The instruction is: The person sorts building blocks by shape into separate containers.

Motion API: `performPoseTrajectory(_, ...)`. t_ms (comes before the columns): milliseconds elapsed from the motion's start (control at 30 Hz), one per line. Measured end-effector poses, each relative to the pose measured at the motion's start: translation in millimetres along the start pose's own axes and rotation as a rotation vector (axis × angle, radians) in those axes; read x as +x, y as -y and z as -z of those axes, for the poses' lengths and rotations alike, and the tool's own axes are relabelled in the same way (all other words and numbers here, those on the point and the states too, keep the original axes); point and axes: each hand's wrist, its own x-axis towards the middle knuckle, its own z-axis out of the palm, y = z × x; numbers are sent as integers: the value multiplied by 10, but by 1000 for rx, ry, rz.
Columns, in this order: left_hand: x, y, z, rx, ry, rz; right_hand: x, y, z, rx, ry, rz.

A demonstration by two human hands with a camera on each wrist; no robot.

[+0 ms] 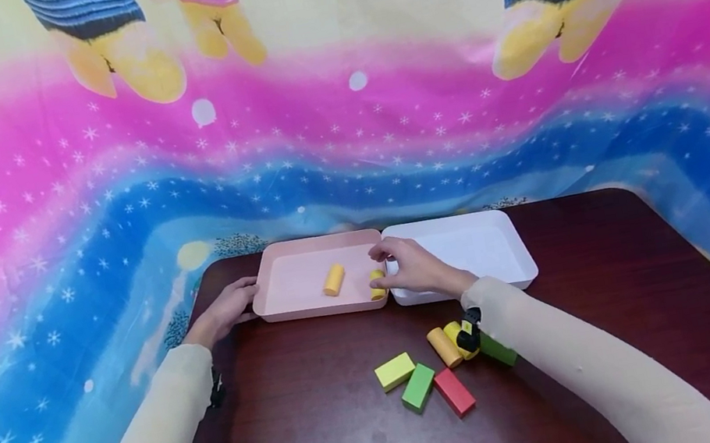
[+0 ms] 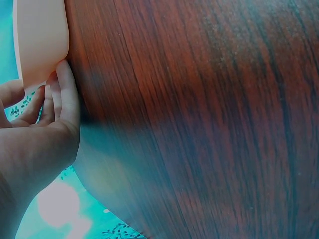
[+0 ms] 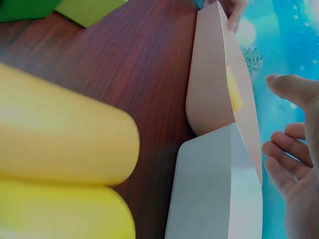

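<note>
Here, your loose left hand [image 1: 226,307] touches the pink tray [image 1: 291,284]. Your spread, empty right hand [image 1: 415,268] hovers by its right-edge yellow cylinder [image 1: 377,293].

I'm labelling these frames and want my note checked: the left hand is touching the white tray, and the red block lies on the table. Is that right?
Not quite: the left hand is touching the pink tray, not the white tray, as the head view shows. The red block does lie on the table.
</note>
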Motion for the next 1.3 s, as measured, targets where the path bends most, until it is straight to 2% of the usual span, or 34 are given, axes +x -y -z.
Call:
performPoseTrajectory(200, 38, 17, 4, 3, -4, 6, -145, 31, 49, 6, 32, 23)
performPoseTrajectory(433, 6, 38, 41, -2, 3, -3, -222, 146, 62, 18, 99, 56)
performPoseTrajectory(700, 13, 26, 13, 3, -4, -4, -388, 253, 191, -5, 132, 80)
performPoseTrajectory(1300, 19, 31, 15, -18, -2, -3, -808, 193, 316, -88, 163, 80)
